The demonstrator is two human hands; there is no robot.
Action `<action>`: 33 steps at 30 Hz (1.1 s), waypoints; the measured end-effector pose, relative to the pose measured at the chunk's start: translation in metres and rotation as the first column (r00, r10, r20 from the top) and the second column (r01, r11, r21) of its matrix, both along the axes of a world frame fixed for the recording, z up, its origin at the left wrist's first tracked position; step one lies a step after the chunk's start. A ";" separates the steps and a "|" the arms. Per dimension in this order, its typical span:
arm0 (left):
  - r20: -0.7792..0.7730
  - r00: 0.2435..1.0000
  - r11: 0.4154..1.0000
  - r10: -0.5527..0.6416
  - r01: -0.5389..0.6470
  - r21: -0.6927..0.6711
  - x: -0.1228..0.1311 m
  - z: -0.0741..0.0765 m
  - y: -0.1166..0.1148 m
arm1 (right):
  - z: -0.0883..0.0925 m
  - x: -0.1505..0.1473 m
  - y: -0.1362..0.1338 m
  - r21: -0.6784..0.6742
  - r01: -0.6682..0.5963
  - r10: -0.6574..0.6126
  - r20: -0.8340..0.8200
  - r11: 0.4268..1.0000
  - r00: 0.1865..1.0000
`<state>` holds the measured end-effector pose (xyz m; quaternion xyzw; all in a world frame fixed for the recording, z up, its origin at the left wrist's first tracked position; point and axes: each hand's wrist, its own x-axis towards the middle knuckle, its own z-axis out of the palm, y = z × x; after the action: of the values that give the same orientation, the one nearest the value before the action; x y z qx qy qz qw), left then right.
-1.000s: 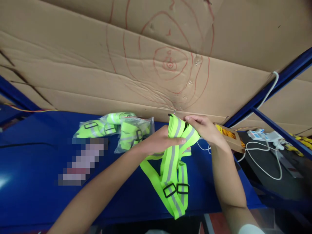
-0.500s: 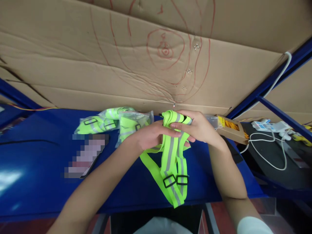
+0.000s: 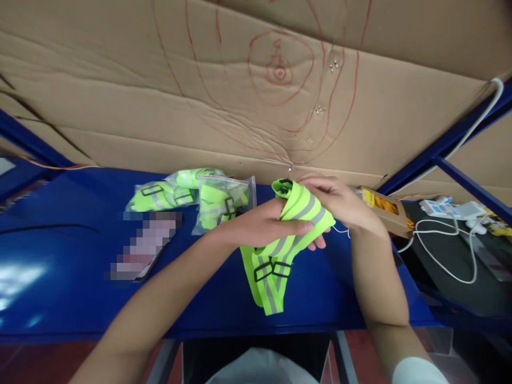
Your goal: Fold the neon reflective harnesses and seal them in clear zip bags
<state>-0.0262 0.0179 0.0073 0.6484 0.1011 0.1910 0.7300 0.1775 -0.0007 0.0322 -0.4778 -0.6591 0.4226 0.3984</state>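
Note:
A neon-yellow reflective strap vest (image 3: 276, 248) with grey stripes is partly folded between my two hands. Its lower loop, with two black buckles, hangs toward the table's front edge. My left hand (image 3: 280, 224) is closed round the folded bands, thumb on top and fingertips showing from beneath. At the bundle's upper right, my right hand (image 3: 334, 200) is closed with bent fingers against the band; its fingertips are partly hidden. Just left of the bundle lies a clear bag (image 3: 226, 205) with a similar vest inside, and another bagged vest (image 3: 166, 193) is beside it.
A phone (image 3: 148, 245), its screen blurred, lies on the blue table (image 3: 72, 304). At right are a cardboard box (image 3: 386, 210) with orange contents, a power strip (image 3: 452, 208) and a white cable (image 3: 444, 277). A cardboard panel (image 3: 160, 117) rises behind the table.
The hanging straps have been drawn up and lie slanted over my left hand, so the buckles sit higher and further left. My right hand has shifted to the bundle's upper right. The view moved slightly.

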 end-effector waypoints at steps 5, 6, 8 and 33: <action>-0.007 0.992 0.991 0.123 -0.123 -0.046 -0.001 -0.002 0.003 | 0.005 -0.005 -0.012 -0.037 -0.137 0.138 0.022 0.990 0.990; -0.016 0.995 0.995 0.101 -0.102 -0.025 0.000 -0.003 0.005 | 0.006 -0.006 -0.015 -0.026 -0.158 0.159 0.060 0.987 0.985; -0.017 0.998 0.998 0.066 -0.065 0.024 0.001 -0.007 0.009 | 0.006 -0.011 -0.019 0.014 -0.140 0.137 0.138 0.990 0.981; -0.048 0.999 0.962 -0.015 0.028 0.272 -0.011 0.007 0.008 | 0.006 -0.013 -0.018 0.151 0.000 -0.028 0.184 0.989 0.983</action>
<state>-0.0373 0.0255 0.0144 0.7480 0.0833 0.1805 0.6332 0.1649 -0.0185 0.0381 -0.4884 -0.7198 0.3227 0.3731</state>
